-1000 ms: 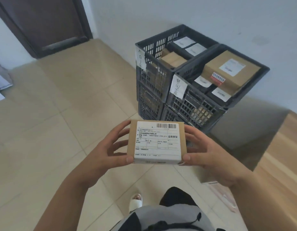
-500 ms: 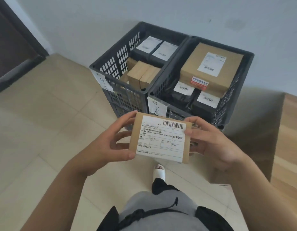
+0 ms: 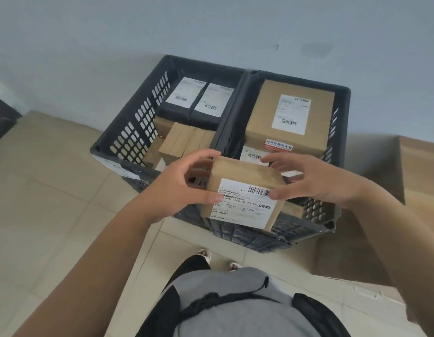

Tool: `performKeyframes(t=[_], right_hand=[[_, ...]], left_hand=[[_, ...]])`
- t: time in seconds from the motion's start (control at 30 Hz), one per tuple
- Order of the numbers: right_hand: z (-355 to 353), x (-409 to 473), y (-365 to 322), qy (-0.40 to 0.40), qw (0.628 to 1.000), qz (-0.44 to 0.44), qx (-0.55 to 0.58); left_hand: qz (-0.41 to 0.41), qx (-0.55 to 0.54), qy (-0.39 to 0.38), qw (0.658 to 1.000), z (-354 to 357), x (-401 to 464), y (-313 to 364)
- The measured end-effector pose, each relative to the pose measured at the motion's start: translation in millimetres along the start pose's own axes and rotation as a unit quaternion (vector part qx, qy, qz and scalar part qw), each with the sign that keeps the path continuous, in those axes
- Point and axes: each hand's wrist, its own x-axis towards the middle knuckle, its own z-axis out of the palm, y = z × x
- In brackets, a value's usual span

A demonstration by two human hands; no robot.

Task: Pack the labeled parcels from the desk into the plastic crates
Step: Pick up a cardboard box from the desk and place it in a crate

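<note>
A small brown cardboard parcel (image 3: 244, 194) with a white barcode label is held in the air over the near rims of two dark plastic crates. My left hand (image 3: 179, 188) grips its left side, thumb on the label edge. My right hand (image 3: 315, 181) grips its right side, thumb by the barcode. The left crate (image 3: 128, 132) holds two black labeled parcels at the back and several small brown boxes. The right crate (image 3: 342, 142) holds a large brown labeled box (image 3: 291, 115) on top of other labeled parcels.
The crates sit stacked on lower crates against a pale wall (image 3: 211, 27). A wooden desk (image 3: 420, 171) stands to the right, its side close to the right crate. Beige floor tiles (image 3: 53, 203) spread to the left. My feet are just below the crates.
I have stepped closer and the crates now lie right under my hands. The parcel has moved forward over the crate rims and tilted, label now facing toward me.
</note>
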Motion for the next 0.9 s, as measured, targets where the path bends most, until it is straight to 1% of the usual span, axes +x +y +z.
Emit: performKeyframes(t=[0.07,0.13,0.23,0.33,0.37,0.4,0.47,0.5,0.53,0.6,0.7,0.77,0.9], right_hand=[[-8,7,-14,0.009,0.997,0.019,-0.075],[-14,17,-29,0.015,0.992,0.034,-0.117],[-21,35,-44,0.027,0.986,0.059,-0.156],[-22,54,-38,0.052,0.978,0.077,-0.186],[-21,59,-32,0.063,0.973,0.088,-0.203],[-19,63,-24,0.073,0.967,0.101,-0.224],[-14,69,-3,0.084,0.95,0.134,-0.269],[-10,71,8,0.083,0.941,0.153,-0.29],[-6,72,18,0.079,0.933,0.17,-0.308],[5,75,37,0.06,0.921,0.192,-0.333],[24,84,57,0.033,0.919,0.199,-0.339],[36,94,68,0.033,0.921,0.2,-0.333],[60,122,78,0.048,0.931,0.177,-0.316]], left_hand=[[0.008,0.003,-0.031,0.999,-8,22,2],[0.022,-0.002,-0.059,0.998,-15,42,5],[0.038,0.001,-0.085,0.996,-25,71,7],[0.031,-0.001,-0.114,0.993,-30,95,-2],[0.023,0.0,-0.109,0.994,-29,101,-8],[0.015,0.011,-0.084,0.996,-27,106,-16],[-0.011,0.055,-0.005,0.998,-21,114,-35],[-0.025,0.076,0.023,0.997,-17,116,-45],[-0.038,0.093,0.035,0.994,-13,117,-54],[-0.052,0.116,0.032,0.991,-4,117,-72],[-0.042,0.149,0.042,0.987,6,116,-93],[-0.028,0.165,0.056,0.984,9,117,-99],[-0.016,0.186,0.057,0.981,10,116,-103]])
